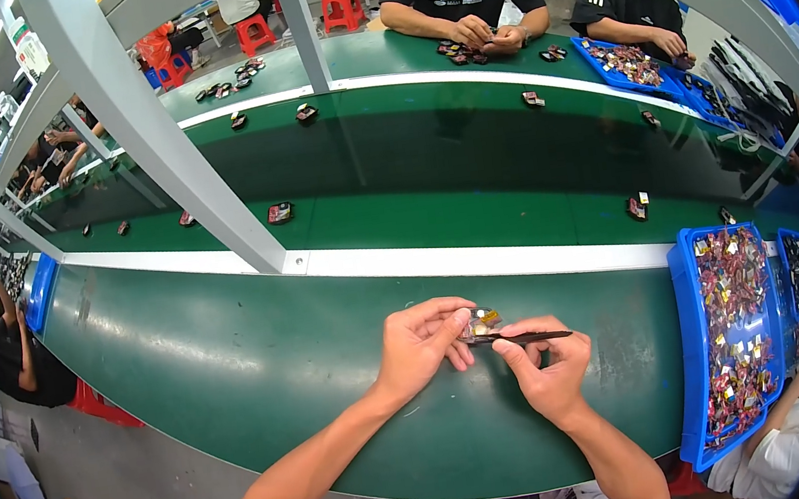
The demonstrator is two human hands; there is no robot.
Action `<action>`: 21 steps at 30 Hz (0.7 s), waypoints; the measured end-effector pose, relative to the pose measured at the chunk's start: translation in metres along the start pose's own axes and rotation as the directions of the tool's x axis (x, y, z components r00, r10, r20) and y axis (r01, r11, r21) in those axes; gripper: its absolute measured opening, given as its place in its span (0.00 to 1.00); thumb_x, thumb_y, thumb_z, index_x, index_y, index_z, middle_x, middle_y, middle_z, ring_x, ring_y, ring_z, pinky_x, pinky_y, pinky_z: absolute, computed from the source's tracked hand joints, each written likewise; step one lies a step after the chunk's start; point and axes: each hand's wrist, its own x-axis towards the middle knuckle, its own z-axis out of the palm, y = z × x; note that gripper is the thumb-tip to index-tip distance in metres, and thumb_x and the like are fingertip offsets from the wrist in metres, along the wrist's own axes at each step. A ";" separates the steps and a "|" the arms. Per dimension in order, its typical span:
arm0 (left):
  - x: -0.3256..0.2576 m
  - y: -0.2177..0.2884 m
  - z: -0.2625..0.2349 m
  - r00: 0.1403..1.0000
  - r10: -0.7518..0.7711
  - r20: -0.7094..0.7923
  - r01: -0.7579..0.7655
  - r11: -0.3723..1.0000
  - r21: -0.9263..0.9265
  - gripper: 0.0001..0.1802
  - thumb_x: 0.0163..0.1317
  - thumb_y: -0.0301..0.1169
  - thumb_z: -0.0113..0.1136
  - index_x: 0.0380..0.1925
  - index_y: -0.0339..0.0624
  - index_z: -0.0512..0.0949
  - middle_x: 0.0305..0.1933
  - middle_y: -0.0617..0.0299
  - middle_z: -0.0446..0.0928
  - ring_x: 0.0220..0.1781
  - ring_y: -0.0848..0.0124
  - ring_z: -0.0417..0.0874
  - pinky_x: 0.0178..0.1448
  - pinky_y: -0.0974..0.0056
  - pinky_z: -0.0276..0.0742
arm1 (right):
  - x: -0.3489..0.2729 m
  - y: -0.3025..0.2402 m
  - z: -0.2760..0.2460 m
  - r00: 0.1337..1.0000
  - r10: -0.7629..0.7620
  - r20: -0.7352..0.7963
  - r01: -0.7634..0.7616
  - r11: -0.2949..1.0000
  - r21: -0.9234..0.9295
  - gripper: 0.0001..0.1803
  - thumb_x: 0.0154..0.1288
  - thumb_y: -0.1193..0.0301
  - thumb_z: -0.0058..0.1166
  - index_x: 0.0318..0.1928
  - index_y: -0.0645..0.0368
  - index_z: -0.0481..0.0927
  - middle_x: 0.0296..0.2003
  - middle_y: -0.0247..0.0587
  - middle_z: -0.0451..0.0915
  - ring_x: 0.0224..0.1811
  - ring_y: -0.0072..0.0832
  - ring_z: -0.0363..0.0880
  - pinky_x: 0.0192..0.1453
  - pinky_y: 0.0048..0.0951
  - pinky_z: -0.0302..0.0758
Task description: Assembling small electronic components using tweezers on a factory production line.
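Note:
Over the green table (pixel 264 368), my left hand (pixel 426 345) pinches a small electronic part (pixel 481 319) with yellow, silver and dark patches. The fingers hide some of it. My right hand (pixel 551 371) holds a slim black tool (pixel 537 336), which looks like tweezers, between thumb and fingers. The tool lies nearly level, its tip pointing left at the part. Whether the tip touches the part I cannot tell.
A blue tray (pixel 691 342) heaped with small parts stands on the right, with a smaller blue bin (pixel 798 270) beyond. Small assemblies (pixel 281 213) lie spaced along the green conveyor (pixel 396 225) behind a white rail (pixel 441 260). A grey post (pixel 174 148) rises front left. People work around.

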 end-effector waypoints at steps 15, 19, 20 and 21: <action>-0.001 0.000 0.004 0.999 -0.041 -0.021 0.041 0.999 -0.005 0.13 0.74 0.27 0.59 0.50 0.26 0.81 0.31 0.53 0.84 0.25 0.71 0.86 0.27 0.69 0.82 | 0.005 -0.006 0.001 0.940 -0.328 0.091 0.337 0.934 -0.120 0.07 0.53 0.82 0.70 0.32 0.60 0.87 0.32 0.39 0.90 0.13 0.16 0.72 0.19 0.18 0.62; 0.000 -0.001 0.002 0.998 -0.052 -0.022 0.052 0.999 0.004 0.13 0.74 0.27 0.59 0.50 0.26 0.81 0.32 0.53 0.84 0.24 0.71 0.85 0.27 0.69 0.82 | 0.005 -0.006 0.001 0.869 -0.468 0.164 0.495 0.834 -0.244 0.09 0.52 0.82 0.71 0.33 0.55 0.87 0.31 0.36 0.90 0.20 0.20 0.82 0.19 0.20 0.61; 0.000 -0.001 0.002 0.997 -0.071 -0.020 0.071 0.997 0.002 0.14 0.74 0.27 0.59 0.50 0.26 0.81 0.33 0.53 0.84 0.25 0.71 0.85 0.27 0.69 0.82 | 0.004 -0.005 0.000 0.861 -0.475 0.181 0.507 0.822 -0.259 0.10 0.52 0.82 0.71 0.33 0.55 0.87 0.31 0.36 0.90 0.20 0.20 0.82 0.19 0.21 0.61; 0.000 -0.001 0.002 0.996 -0.090 -0.018 0.090 0.996 -0.001 0.14 0.73 0.27 0.59 0.51 0.26 0.80 0.33 0.53 0.84 0.26 0.72 0.85 0.27 0.69 0.82 | 0.004 -0.005 0.000 0.854 -0.481 0.197 0.519 0.809 -0.275 0.10 0.52 0.82 0.71 0.33 0.55 0.87 0.30 0.36 0.90 0.20 0.20 0.82 0.19 0.21 0.61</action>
